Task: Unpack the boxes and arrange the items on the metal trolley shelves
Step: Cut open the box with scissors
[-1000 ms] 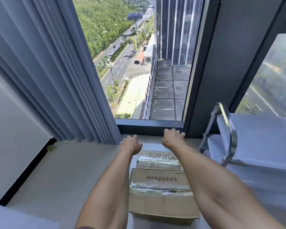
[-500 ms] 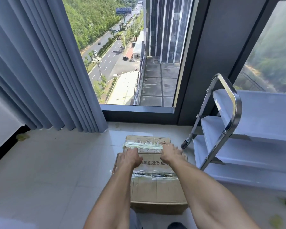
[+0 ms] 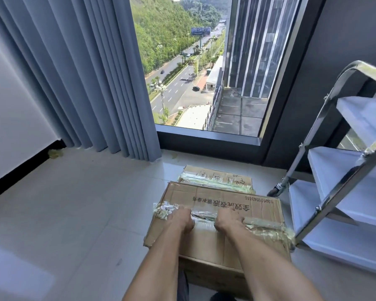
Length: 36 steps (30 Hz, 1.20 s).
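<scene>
Pale tiled floor point(image 3: 78, 213) by window. Left hand point(image 3: 180, 219) and right hand point(image 3: 228, 221) curled, fingers dug into taped seam of brown cardboard box point(image 3: 217, 242), still sealed. Second taped box point(image 3: 217, 178) touching behind. Metal trolley point(image 3: 343, 170) just right, white shelves.

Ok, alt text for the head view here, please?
Both hands, left hand and right hand, dig fingers into the taped seam of the near cardboard box on the tiled floor; a second box lies behind, the metal trolley to the right.
</scene>
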{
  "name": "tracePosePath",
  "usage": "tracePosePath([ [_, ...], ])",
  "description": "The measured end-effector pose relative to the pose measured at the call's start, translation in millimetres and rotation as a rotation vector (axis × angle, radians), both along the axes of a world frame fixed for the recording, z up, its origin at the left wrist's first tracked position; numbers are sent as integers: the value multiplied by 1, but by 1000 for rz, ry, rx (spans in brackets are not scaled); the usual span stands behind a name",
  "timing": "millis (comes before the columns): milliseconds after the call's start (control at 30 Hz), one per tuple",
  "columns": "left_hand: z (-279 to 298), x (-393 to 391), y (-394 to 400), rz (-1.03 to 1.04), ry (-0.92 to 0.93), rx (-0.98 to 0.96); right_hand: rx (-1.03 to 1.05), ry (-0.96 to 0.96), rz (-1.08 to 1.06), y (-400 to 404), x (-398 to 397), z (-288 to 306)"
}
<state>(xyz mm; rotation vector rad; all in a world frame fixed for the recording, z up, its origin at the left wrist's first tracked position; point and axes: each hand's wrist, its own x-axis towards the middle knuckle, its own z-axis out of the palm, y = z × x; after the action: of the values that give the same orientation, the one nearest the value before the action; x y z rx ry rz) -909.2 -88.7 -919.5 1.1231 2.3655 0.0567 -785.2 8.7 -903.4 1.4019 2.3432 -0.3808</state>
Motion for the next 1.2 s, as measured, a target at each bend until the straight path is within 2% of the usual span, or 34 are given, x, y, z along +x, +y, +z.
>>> tracePosePath([
  [167,9,-15,-52,162,-21,99,136,1,2,-19,-14,-9],
  [267,20,-35,-107,360,26,135,191,117,169,-46,-46,5],
  [400,34,-44,-205,604,68,161,141,255,438,-117,-99,44],
  [500,44,-33,-298,782,103,90,85,292,667,-191,-127,62],
  [633,66,10,-426,1013,175,45,5,212,1036,-304,-133,66],
  [733,84,61,-504,1153,253,48,-75,236,1222,-378,-125,56],
  [900,100,144,-581,1377,406,13,-106,236,1530,-473,-101,49],
  [1000,99,189,-606,1566,531,-77,-135,275,1582,-495,-83,56],
  [1100,72,244,-629,1895,422,-275,-140,253,1562,-485,-72,59],
  [1200,29,286,-655,2268,99,-392,-140,221,1486,-458,-67,59],
])
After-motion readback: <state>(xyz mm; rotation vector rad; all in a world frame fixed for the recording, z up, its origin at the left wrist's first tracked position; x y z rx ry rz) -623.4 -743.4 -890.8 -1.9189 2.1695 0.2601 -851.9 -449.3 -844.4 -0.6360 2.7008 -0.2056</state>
